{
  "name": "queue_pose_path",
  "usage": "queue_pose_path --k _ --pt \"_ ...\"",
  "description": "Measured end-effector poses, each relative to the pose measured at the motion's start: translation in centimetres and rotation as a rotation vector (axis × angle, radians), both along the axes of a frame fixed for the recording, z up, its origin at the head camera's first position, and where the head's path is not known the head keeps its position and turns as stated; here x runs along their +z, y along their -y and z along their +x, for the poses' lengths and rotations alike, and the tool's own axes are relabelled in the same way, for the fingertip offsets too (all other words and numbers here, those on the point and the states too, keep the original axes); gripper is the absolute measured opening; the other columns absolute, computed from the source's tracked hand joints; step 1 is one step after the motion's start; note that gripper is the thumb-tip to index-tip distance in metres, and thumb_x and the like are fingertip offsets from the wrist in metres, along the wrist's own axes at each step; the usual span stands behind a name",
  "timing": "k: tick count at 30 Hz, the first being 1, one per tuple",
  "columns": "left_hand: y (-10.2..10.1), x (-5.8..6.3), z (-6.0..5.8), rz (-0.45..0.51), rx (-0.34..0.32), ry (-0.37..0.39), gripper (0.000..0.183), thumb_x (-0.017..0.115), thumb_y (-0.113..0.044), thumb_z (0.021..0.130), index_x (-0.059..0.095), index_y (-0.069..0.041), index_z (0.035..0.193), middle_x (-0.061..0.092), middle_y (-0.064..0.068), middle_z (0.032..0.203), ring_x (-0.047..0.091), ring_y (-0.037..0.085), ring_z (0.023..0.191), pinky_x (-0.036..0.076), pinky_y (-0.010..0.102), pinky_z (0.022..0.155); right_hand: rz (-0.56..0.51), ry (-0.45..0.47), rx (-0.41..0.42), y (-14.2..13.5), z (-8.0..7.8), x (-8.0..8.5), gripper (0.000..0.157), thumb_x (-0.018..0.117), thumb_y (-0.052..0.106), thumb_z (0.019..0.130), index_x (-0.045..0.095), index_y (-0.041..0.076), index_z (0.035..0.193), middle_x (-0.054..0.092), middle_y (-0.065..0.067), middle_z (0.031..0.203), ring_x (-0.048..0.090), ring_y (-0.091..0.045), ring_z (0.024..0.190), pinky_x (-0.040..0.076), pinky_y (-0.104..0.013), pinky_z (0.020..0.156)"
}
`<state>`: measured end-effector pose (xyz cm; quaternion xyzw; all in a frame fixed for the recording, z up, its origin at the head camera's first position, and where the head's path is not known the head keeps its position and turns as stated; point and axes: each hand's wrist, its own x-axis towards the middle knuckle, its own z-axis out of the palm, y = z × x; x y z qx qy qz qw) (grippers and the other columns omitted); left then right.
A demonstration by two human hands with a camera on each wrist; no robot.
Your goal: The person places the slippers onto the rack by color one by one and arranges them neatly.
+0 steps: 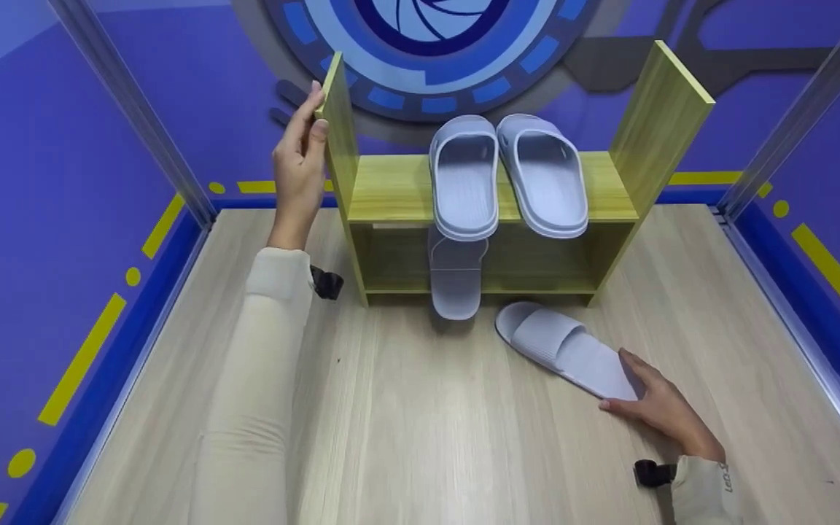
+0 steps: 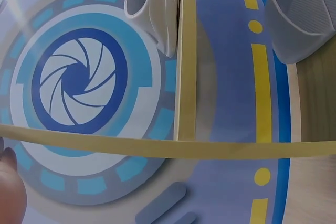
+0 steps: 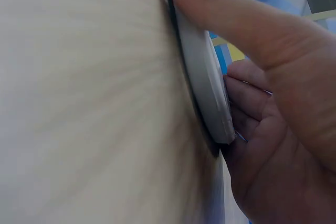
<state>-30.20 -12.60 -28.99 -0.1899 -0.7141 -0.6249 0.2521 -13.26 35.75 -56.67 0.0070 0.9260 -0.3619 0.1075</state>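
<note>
Wooden shoe rack (image 1: 398,191), yellow-green, two tiers with upright side panels, standing at upper centre of the head view on a pale wood-grain floor (image 1: 427,437). Left hand (image 1: 300,164), upper left of centre: fingers wrapped round the top front edge of the rack's left side panel (image 1: 340,131), thumb on the near face, gripping it; in the left wrist view only a fingertip shows at the lower left corner, beside the panel's edge, which crosses the frame as a horizontal strip. Pair of pale grey slide slippers (image 1: 507,175) on the upper shelf, side by side and touching at the toes, heels overhanging the front edge. Third grey slipper (image 1: 455,273) on the lower shelf, directly below the left one of the pair, its heel end projecting forward onto the floor. Fourth grey slipper (image 1: 564,348) lying on the floor in front of the rack's right half, lower right of centre, angled with its toe toward the rack. Right hand (image 1: 657,412), lower right: fingers curled over the heel end of this floor slipper, thumb along its near edge; the right wrist view shows the thumb pressed across the sole rim and the fingers behind it, pinching the slipper. Cream sleeves (image 1: 252,379) on both arms. Blue wall with a round shutter emblem (image 1: 427,44) behind the rack
</note>
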Motion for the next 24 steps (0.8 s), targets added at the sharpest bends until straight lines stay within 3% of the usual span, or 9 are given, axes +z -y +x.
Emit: queue_pose_path --k 10,16,24 --pt "0.47 0.39 -0.17 0.012 -0.016 0.021 0.041 0.048 -0.012 0.099 0.05 -0.003 0.139 0.043 0.009 0.149 0.042 0.011 0.137 0.037 0.025 0.11 0.033 -0.03 0.001 0.19 -0.35 0.15 0.107 0.081 0.046 0.072 0.025 -0.003 0.15 0.024 -0.031 0.153 0.02 -0.05 0.139 0.021 -0.063 0.11" --pt "0.57 0.4 -0.09 0.01 0.001 0.04 0.042 0.049 -0.013 0.098 0.05 -0.005 0.139 0.044 0.007 0.149 0.044 0.01 0.136 0.039 0.025 0.108 0.0 -0.028 -0.032 -0.17 -0.35 -0.21 0.108 0.082 0.047 0.071 0.025 0.003 0.152 0.025 -0.029 0.153 0.022 -0.048 0.139 0.021 -0.064 0.11" --pt "0.42 0.44 -0.11 -0.012 0.025 0.037 0.041 0.05 -0.012 0.098 0.051 -0.006 0.138 0.046 0.006 0.148 0.044 0.009 0.135 0.039 0.024 0.108 -0.036 -0.063 -0.091 -0.33 0.2 -0.62 0.103 0.082 0.044 0.071 0.028 0.011 0.152 0.036 -0.031 0.139 0.037 -0.042 0.126 0.03 -0.059 0.103"
